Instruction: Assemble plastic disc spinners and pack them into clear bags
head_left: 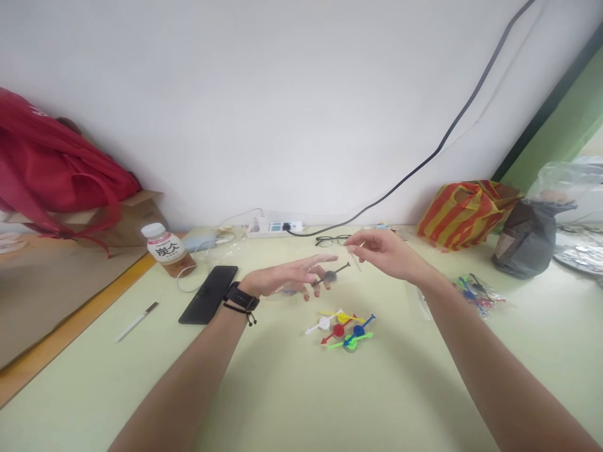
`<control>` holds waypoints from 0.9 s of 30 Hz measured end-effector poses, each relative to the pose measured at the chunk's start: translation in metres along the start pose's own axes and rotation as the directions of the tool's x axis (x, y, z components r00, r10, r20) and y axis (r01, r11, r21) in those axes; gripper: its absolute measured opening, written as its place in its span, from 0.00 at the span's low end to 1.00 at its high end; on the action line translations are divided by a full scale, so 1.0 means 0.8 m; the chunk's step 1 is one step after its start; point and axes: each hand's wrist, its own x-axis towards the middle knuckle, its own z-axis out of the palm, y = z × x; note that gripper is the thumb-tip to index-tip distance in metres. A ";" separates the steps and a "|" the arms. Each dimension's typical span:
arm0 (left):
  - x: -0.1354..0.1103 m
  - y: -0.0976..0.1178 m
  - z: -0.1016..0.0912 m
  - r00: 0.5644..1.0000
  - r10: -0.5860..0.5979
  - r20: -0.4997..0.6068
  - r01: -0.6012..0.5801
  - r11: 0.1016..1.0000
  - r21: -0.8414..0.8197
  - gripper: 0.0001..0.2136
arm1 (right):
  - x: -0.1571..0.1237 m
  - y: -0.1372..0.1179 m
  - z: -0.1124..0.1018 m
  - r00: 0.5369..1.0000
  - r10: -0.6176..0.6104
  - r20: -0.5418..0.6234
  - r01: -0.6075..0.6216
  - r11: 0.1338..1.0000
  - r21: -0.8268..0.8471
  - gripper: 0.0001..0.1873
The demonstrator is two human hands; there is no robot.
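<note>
My left hand (289,277), with a black watch on its wrist, hovers palm down over the pale green table (282,389). Its fingertips hold one end of a small black plastic stick with a round disc (331,274). My right hand (384,251) is just right of it, thumb and forefinger pinched on a thin whitish stick (357,260) that points down toward the black piece. Below both hands, a small pile of coloured plastic stick pieces (343,329) in white, yellow, red, blue and green lies on the table.
A black phone (210,294), a drink bottle (167,250) and a white pen (136,322) lie to the left. Glasses (332,240) and a power strip (276,229) sit by the wall. A clear bag of coloured pieces (475,292), a striped bag (464,213) and a grey bag (527,242) stand right.
</note>
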 end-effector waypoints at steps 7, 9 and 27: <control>-0.004 -0.011 -0.007 1.000 -0.023 0.005 0.024 0.996 -0.090 0.36 | -0.001 0.033 0.000 0.942 0.107 0.318 -0.020 0.964 -0.265 0.08; -0.004 -0.013 -0.009 1.000 -0.026 -0.003 0.026 0.996 -0.088 0.35 | -0.002 0.038 0.014 0.872 0.089 0.481 0.044 0.965 -0.258 0.06; -0.012 -0.022 -0.021 1.000 0.025 0.012 -0.024 0.997 -0.078 0.34 | 0.007 0.047 0.062 0.865 0.006 0.503 -0.043 0.997 0.063 0.13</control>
